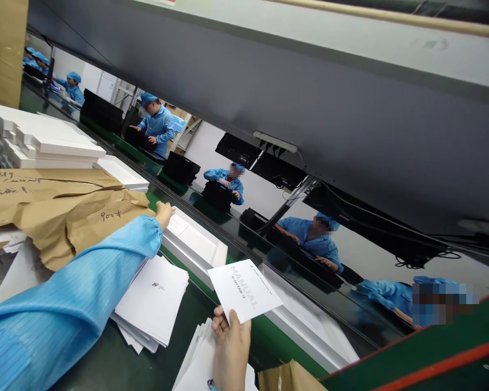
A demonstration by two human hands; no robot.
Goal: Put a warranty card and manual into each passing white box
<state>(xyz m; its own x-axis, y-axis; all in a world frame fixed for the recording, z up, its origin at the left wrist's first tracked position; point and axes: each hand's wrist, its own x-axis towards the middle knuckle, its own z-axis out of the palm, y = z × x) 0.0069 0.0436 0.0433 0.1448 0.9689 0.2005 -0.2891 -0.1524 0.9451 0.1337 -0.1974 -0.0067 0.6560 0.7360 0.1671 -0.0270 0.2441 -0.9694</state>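
Observation:
My right hand [229, 342] pinches a white booklet [244, 289] printed "MANUAL" and holds it up above a fanned pile of white sheets [199, 358]. My left hand [164, 213], in a blue sleeve, reaches forward with its fingers resting on the rim of an open white box tray [199, 247] on the green conveyor belt [264, 331]. Whether the left fingers hold anything is hidden. A second white tray [305, 323] lies further along the belt, below the manual.
A stack of white booklets [152, 304] lies under my left arm. Crumpled brown paper [61, 209] and stacked white boxes [44, 144] fill the left. Several people in blue coats work at black monitors [181, 167] across the belt. A grey overhead beam [309, 92] spans above.

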